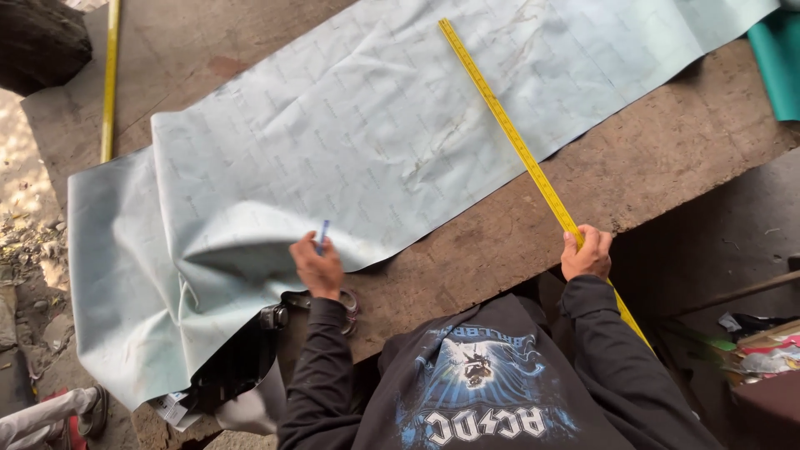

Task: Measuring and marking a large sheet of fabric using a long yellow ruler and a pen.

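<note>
Two hands are at work, and both are closed on something. My right hand (587,255), at the lower right of the frame, is pinched shut on the near end of the yellow measuring tape (508,129), pressing it down at the edge of the workbench (667,158). My left hand (317,268), at lower centre, is curled around a blue pen (322,234), its tip resting on the near edge of the pale sheet (350,133).

From my right hand the tape runs straight up and leftward, lying flat across the sheet toward the top centre of the frame. I judge the step in hand to be measuring and marking the sheet along the tape. The next move, as I see it, calls for keeping the tape taut and flat while the pen comes to the sheet beside it, since the two are now well apart.

The sheet is thin, light blue-grey, faintly patterned, creased, and it droops in a soft fold over the bench at the left. The bench is rough, stained and brown. A second yellow tape (109,79) lies at the upper left, and a teal roll (779,71) shows at the upper right.
</note>
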